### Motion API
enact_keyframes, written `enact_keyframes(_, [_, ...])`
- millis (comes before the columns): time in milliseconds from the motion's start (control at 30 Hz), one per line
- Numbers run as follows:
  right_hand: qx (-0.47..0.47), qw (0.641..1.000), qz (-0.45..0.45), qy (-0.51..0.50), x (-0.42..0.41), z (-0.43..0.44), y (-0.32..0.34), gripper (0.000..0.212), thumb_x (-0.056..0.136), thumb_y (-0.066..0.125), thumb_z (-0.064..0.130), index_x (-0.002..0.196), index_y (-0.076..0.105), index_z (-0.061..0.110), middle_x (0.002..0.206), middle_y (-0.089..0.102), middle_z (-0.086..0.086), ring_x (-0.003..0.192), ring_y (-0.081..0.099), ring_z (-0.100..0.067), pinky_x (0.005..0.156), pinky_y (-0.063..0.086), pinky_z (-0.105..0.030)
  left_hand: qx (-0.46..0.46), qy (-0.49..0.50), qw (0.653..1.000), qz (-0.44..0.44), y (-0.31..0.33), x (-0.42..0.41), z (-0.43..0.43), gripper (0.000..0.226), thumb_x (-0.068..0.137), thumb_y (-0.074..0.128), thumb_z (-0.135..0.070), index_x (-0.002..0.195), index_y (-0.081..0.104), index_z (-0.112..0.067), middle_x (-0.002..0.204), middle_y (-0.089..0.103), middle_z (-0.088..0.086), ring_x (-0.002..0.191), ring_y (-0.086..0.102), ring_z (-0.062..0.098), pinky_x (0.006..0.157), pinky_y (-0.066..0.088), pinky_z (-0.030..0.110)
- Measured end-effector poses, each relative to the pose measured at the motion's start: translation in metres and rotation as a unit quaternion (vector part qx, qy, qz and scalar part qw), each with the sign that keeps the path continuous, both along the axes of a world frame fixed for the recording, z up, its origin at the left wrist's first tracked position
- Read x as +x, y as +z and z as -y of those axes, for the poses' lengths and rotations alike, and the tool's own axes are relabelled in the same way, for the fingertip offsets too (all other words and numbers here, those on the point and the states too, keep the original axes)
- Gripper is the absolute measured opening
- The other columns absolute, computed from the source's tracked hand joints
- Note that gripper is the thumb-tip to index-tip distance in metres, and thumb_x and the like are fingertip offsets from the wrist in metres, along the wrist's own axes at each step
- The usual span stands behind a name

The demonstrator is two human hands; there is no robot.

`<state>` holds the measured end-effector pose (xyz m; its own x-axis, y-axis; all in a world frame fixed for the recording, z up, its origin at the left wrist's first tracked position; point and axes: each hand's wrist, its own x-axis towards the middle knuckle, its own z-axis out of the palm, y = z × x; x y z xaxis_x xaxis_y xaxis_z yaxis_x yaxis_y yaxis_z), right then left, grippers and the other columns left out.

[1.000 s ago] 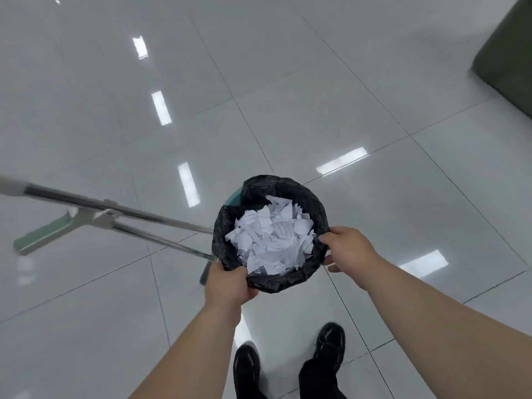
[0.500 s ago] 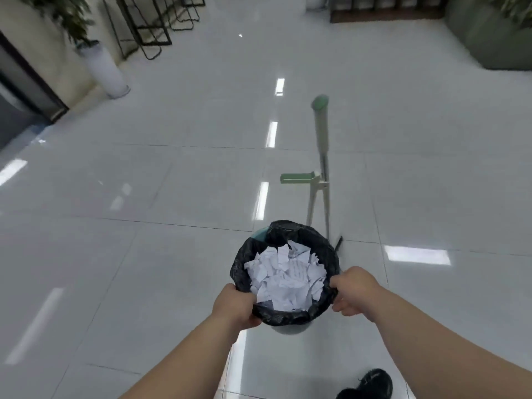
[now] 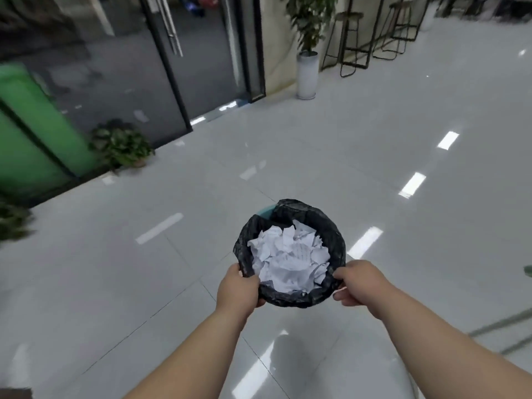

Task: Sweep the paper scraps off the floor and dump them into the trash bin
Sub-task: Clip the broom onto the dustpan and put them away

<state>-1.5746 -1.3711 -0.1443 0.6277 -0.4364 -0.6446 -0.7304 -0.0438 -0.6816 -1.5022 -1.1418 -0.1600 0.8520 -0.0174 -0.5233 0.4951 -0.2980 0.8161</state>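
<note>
- Bin (image 3: 290, 254): carried above floor (image 3: 374, 156), left hand (image 3: 237, 286) and right hand (image 3: 355, 283) each pinching the rim.
- Scraps (image 3: 289, 260): heaped high; tilting likely spills them.
- Liner (image 3: 331, 234): loose; may slip under grip.

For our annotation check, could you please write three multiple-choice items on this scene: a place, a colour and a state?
1. Where are the paper scraps? A on the floor; B in the trash bin; C on a stool.
2. What colour is the bin liner? A black; B white; C red.
3. What is the left hand doing? A hanging free; B gripping the bin's rim; C pressing the floor.
Answers: B, the scraps lie heaped inside the bin; A, black plastic folds over its rim; B, its fingers curl round the rim.
</note>
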Motion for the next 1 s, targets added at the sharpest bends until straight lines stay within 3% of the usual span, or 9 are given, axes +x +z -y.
enact_keyframes(200, [-0.014, 0.995, 0.023, 0.101, 0.11, -0.065, 0.008, 0.02, 0.087, 0.057, 0.009, 0.1, 0.064, -0.005, 0.099, 0.072, -0.024, 0.062, 0.072, -0.027, 0.068, 0.061, -0.042, -0.041, 0.138, 0.99, -0.006, 0.0, 0.054, -0.073, 0.021, 0.091, 0.06, -0.007, 0.106, 0.064, -0.021, 0.1, 0.074, 0.009, 0.073, 0.072, 0.027, 0.058, 0.061, 0.031])
enact_keyframes(500, [0.005, 0.963, 0.01, 0.271, 0.318, -0.146, -0.001, 0.019, 0.088, 0.056, 0.011, 0.098, 0.065, -0.003, 0.089, 0.072, -0.016, 0.059, 0.069, -0.025, 0.061, 0.055, -0.034, -0.037, 0.289, 0.956, -0.02, -0.009, 0.187, -0.151, 0.03, 0.089, 0.059, 0.0, 0.115, 0.065, -0.015, 0.097, 0.075, 0.015, 0.054, 0.069, 0.021, 0.06, 0.063, 0.034])
enact_keyframes(667, [0.025, 0.931, 0.011, 0.364, 0.453, -0.2, 0.022, 0.015, 0.089, 0.055, 0.014, 0.092, 0.064, 0.003, 0.089, 0.068, -0.014, 0.064, 0.068, -0.027, 0.062, 0.052, -0.033, -0.038, 0.369, 0.929, -0.018, 0.007, 0.283, -0.196, 0.028, 0.089, 0.062, 0.001, 0.113, 0.065, -0.012, 0.093, 0.073, 0.014, 0.055, 0.067, 0.022, 0.053, 0.06, 0.029])
enact_keyframes(1000, [0.019, 0.897, 0.038, 0.44, 0.652, -0.357, 0.032, 0.027, 0.087, 0.053, 0.014, 0.103, 0.066, -0.004, 0.09, 0.069, -0.019, 0.062, 0.067, -0.027, 0.06, 0.053, -0.033, -0.045, 0.457, 0.888, 0.01, 0.023, 0.45, -0.328, 0.024, 0.092, 0.063, 0.001, 0.109, 0.063, -0.016, 0.094, 0.071, 0.013, 0.058, 0.062, 0.024, 0.056, 0.061, 0.029])
